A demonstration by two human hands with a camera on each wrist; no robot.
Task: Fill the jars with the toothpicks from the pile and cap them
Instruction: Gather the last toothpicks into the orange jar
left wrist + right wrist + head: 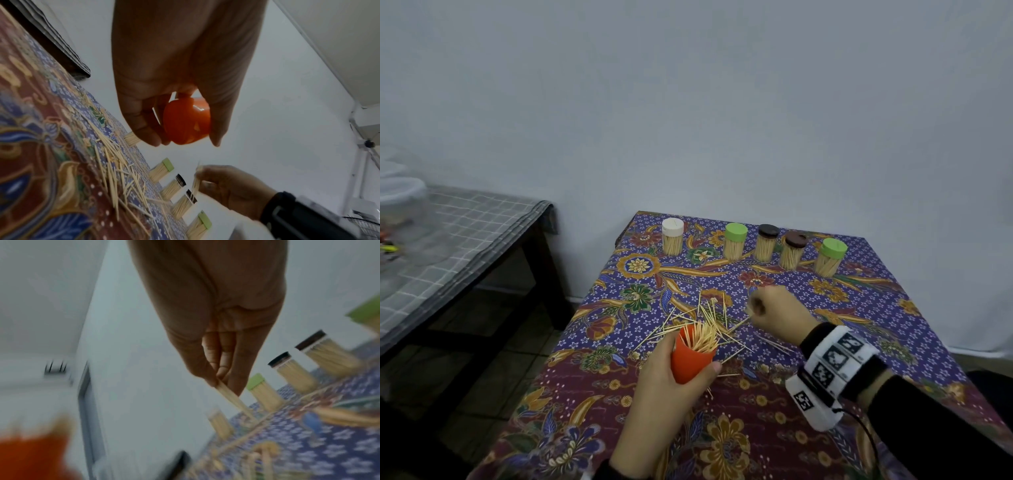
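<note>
right hand (774,313) pinches toothpicks (232,395) beside orange jar (690,359).

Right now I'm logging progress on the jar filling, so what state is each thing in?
orange jar: uncapped, part-filled, tilted, held in left hand.
right hand: pinching a small bunch of toothpicks above the table.
toothpick pile: loose, scattered on the cloth.
white-capped jar: full, capped, upright.
two green-capped jars: full, capped, upright.
two brown-capped jars: full, capped, upright.
</note>
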